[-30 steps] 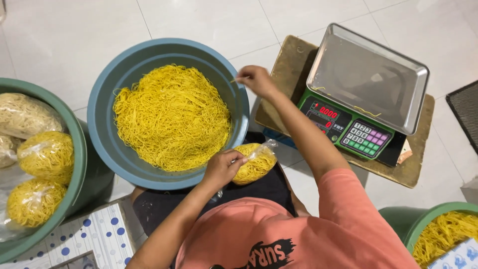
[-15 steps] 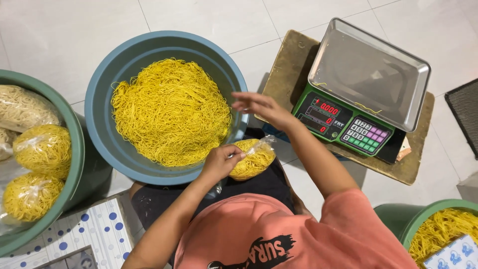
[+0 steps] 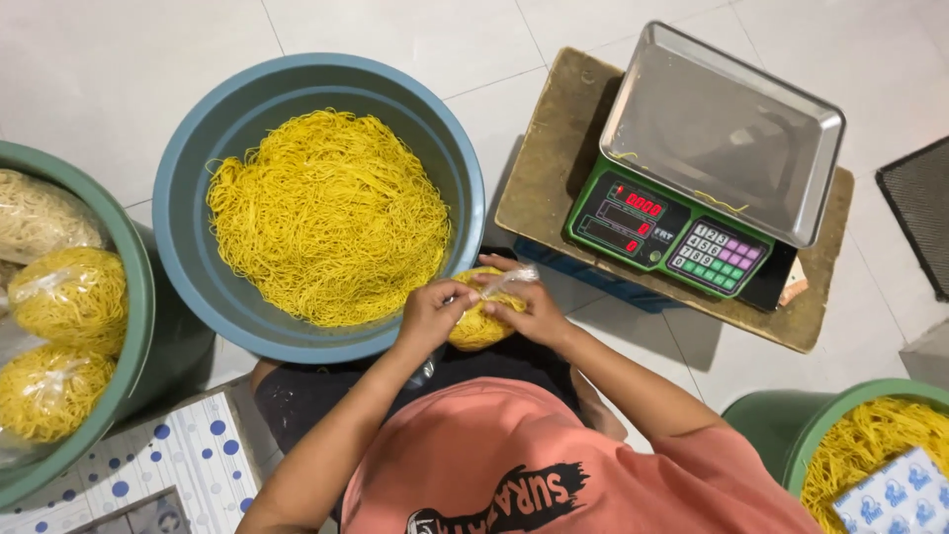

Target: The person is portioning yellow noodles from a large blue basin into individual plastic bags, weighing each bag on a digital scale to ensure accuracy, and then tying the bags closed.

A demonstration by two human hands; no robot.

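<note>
- Left hand and right hand both clamped on a small clear plastic bag of yellow noodles, held just below the rim of the big blue-grey round plastic basin.
- Right fingers pinch the bag's twisted neck.
- Basin holds loose yellow noodles.
- Green digital scale with steel tray sits to the right on a wooden board.
- Filled noodle bags lie in the green tub at left.
</note>
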